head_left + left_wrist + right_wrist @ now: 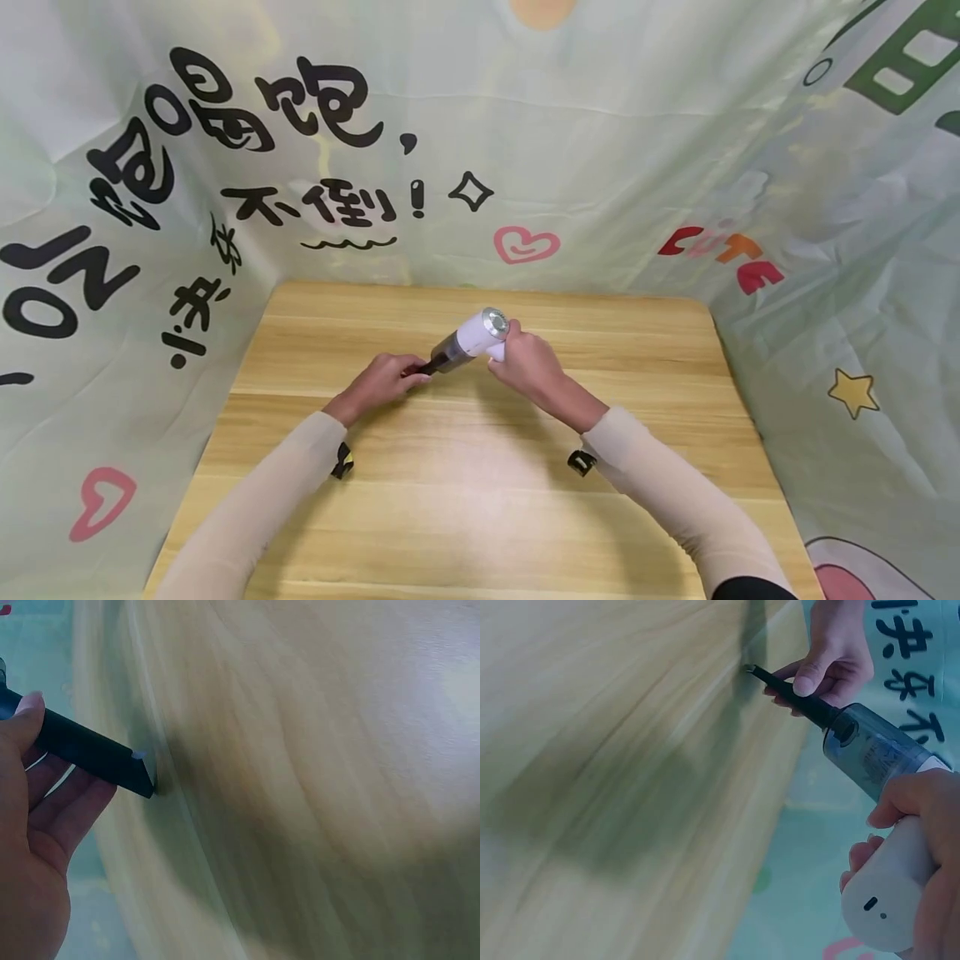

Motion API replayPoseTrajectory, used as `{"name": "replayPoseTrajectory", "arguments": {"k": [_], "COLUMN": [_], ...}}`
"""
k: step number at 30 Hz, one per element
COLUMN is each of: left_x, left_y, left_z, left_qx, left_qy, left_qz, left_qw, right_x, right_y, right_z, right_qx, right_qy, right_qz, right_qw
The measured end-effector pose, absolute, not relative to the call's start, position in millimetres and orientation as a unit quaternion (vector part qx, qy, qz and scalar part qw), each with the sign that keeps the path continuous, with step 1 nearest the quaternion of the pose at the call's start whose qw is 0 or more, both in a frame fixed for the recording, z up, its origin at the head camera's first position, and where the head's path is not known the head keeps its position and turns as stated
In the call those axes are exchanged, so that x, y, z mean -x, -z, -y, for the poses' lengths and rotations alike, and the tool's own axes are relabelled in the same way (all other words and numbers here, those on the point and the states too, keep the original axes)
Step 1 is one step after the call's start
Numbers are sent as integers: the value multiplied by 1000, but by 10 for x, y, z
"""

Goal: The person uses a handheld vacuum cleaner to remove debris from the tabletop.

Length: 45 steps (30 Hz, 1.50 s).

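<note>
A white handheld vacuum cleaner [480,332] is held tilted above the table's far half. My right hand [534,364] grips its white handle [900,866], whose round end shows a small slot in the right wrist view. At the front of the body is a smoky see-through dust cup [871,750]. From the cup reaches a flat black nozzle [90,750] with a slanted tip. My left hand [382,380] pinches this nozzle between thumb and fingers; in the right wrist view it meets the cup.
A wood-grain table [480,517] lies beneath both hands. Behind it and along its sides hangs a pale green printed cloth [600,167] with black lettering and hearts. Small black devices [581,462] are strapped at both wrists.
</note>
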<state>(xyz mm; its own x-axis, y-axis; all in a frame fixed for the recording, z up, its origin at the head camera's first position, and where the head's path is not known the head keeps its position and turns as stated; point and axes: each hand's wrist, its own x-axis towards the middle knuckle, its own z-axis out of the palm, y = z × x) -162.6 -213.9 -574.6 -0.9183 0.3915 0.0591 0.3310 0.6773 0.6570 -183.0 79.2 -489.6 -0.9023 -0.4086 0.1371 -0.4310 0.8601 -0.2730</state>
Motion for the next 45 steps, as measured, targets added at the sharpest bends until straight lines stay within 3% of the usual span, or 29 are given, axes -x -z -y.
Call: {"name": "replayPoseTrajectory", "arguments": {"k": [8, 16, 21, 28, 34, 39, 45], "left_x": [1772, 1947, 2015, 2117, 2171, 2186, 2168], "left_y": [5659, 5464, 5399, 5393, 5417, 5486, 5558], "left_z": [2087, 2048, 2011, 1987, 1951, 1921, 1888], "left_qx": [-209, -203, -207, -227, -255, -282, -313], "left_qy": [-335, -337, -331, -320, -269, -225, -182], "left_qz": [-917, -914, -910, -899, -904, -912, -923], "left_qw": [62, 101, 139, 194, 212, 192, 129], "right_x": [1851, 1896, 1901, 1905, 1873, 1815, 1749], "right_y": [5070, 5206, 5256, 5327, 5423, 5509, 5630], "right_z": [-960, -1127, -1183, -1223, -1240, -1252, -1260], "right_qx": [-159, -32, 2, 15, 28, -8, -54], "right_qy": [-240, -367, -392, -385, -381, -333, -206], "right_qz": [958, 925, 912, 915, 917, 940, 977], "right_qw": [12, -87, -120, -120, -114, -74, -27]}}
